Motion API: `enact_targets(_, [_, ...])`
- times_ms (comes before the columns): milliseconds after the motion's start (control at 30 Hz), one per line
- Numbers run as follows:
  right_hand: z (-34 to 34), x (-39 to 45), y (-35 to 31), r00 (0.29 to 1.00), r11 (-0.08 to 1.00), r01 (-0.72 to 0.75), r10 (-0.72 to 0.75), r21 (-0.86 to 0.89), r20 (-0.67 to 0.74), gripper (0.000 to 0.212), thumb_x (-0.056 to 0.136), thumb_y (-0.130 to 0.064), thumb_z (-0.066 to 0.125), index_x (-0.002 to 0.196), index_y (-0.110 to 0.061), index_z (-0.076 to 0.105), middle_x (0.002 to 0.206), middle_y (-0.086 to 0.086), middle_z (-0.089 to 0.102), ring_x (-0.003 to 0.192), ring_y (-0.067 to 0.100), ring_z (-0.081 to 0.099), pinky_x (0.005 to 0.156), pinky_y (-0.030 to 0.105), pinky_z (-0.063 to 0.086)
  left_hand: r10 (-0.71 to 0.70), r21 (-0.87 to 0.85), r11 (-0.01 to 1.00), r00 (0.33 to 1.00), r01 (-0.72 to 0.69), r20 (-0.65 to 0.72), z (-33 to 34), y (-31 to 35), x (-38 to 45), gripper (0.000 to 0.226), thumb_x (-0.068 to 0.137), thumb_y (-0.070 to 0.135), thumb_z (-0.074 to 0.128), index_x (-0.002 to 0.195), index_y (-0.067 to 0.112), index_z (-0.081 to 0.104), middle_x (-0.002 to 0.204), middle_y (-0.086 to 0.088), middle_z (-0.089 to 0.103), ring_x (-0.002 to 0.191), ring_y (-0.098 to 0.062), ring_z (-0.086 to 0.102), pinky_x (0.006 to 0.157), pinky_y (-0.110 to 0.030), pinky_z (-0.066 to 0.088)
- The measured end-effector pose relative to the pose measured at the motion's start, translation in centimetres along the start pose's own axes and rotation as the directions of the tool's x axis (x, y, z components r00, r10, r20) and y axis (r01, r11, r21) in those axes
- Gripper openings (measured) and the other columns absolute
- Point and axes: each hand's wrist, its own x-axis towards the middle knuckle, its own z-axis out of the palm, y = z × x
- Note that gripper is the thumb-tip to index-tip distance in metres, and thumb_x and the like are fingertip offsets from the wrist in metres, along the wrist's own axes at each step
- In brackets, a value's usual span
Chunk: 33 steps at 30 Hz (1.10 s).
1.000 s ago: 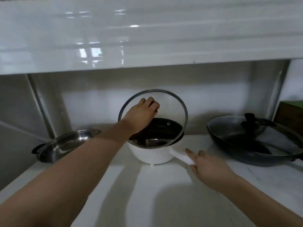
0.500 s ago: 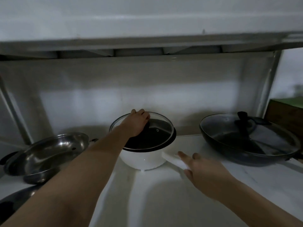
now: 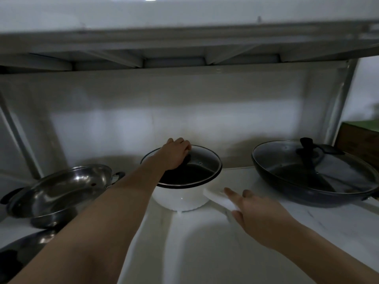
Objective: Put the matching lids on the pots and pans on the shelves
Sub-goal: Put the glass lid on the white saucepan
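A white pot [image 3: 180, 198] with a dark inside stands in the middle of the white shelf [image 3: 205, 253]. A round glass lid [image 3: 203, 163] lies flat on its rim. My left hand [image 3: 176, 153] is closed over the lid's black knob, which it hides. My right hand [image 3: 258, 210] rests on the pot's white straight handle [image 3: 217, 196], fingers laid along it. To the right sits a black wok [image 3: 313, 193] with a glass lid [image 3: 287, 158] and black lid handle on it. At the left is a steel pan [image 3: 59, 193] with no lid.
The shelf above [image 3: 184, 42] hangs low over the pots. A metal upright [image 3: 338, 103] stands at the right, with a wooden box [image 3: 361, 140] beyond it. Another dark pan [image 3: 18, 255] shows at the lower left edge.
The glass lid went from tilted upright above the pot to lying flat on its rim, my left hand lowering with it. My right hand stayed on the pot's handle.
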Motion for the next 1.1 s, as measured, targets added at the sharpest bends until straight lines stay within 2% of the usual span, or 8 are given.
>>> enact_targets(267, [0.2, 0.0, 0.2, 1.000, 0.999, 0.018, -0.019, -0.027, -0.017, 0.057, 0.098, -0.035, 0.030, 0.149, -0.034, 0.006, 0.122, 0.005, 0.048, 0.099, 0.025, 0.059, 0.069, 0.030, 0.034, 0.010, -0.039, 0.999, 1.000, -0.011, -0.019, 0.3, 0.1, 0.0, 0.030, 0.100, 0.022, 0.032, 0.122, 0.014, 0.050, 0.126, -0.011, 0.051, 0.107, -0.032, 0.046, 0.094, -0.040, 0.042])
enact_targets(500, [0.1, -0.1, 0.2, 1.000, 1.000, 0.027, -0.027, -0.009, -0.014, 0.056, 0.098, -0.035, 0.029, 0.149, -0.034, 0.006, 0.123, 0.004, 0.048, 0.099, 0.025, 0.058, 0.071, 0.031, 0.034, 0.004, -0.006, 1.000, 1.000, -0.004, -0.001, 0.2, 0.1, -0.1, 0.030, 0.100, 0.024, 0.030, 0.122, 0.015, 0.049, 0.126, -0.010, 0.051, 0.106, -0.031, 0.047, 0.093, -0.041, 0.043])
enact_targets(667, [-0.1, -0.2, -0.1, 1.000, 1.000, 0.013, -0.013, -0.004, -0.004, 0.056, 0.098, -0.034, 0.029, 0.150, -0.033, 0.006, 0.123, 0.005, 0.048, 0.083, 0.022, 0.049, 0.072, 0.032, 0.037, -0.022, 0.002, 1.000, 1.000, 0.022, -0.004, 0.1, 0.4, -0.5, 0.033, 0.100, 0.024, 0.030, 0.129, 0.017, 0.045, 0.133, -0.009, 0.048, 0.110, -0.033, 0.046, 0.096, -0.043, 0.042])
enact_targets(833, [-0.1, -0.2, -0.2, 1.000, 1.000, -0.005, 0.005, 0.005, -0.001, 0.056, 0.098, -0.034, 0.030, 0.149, -0.034, 0.007, 0.123, 0.005, 0.048, 0.100, 0.025, 0.058, 0.071, 0.032, 0.036, -0.044, 0.025, 0.999, 0.999, 0.044, 0.005, -0.1, 0.9, -0.6, 0.041, 0.098, 0.023, 0.033, 0.139, 0.020, 0.038, 0.140, -0.009, 0.046, 0.115, -0.035, 0.047, 0.101, -0.039, 0.036])
enact_targets(1000, [-0.3, -0.2, -0.3, 1.000, 0.999, -0.019, 0.018, 0.032, 0.010, 0.056, 0.098, -0.034, 0.031, 0.149, -0.035, 0.008, 0.122, 0.004, 0.049, 0.102, 0.024, 0.057, 0.071, 0.030, 0.035, -0.083, -0.127, 0.988, 0.996, 0.086, 0.031, -0.9, 0.7, -1.8, 0.054, 0.095, 0.025, 0.044, 0.146, 0.025, 0.025, 0.153, -0.005, 0.030, 0.129, -0.034, 0.041, 0.108, -0.042, 0.035])
enact_targets(1100, [-0.8, -0.3, -0.5, 1.000, 0.997, -0.023, 0.022, 0.070, 0.004, 0.058, 0.096, -0.038, 0.035, 0.148, -0.034, 0.012, 0.126, 0.003, 0.047, 0.110, 0.023, 0.052, 0.080, 0.032, 0.041, -0.140, -0.131, 0.982, 0.989, 0.132, -0.049, -2.2, 0.4, -3.8, 0.059, 0.092, 0.033, 0.049, 0.146, 0.026, 0.026, 0.154, -0.005, 0.027, 0.132, -0.035, 0.037, 0.108, -0.042, 0.034])
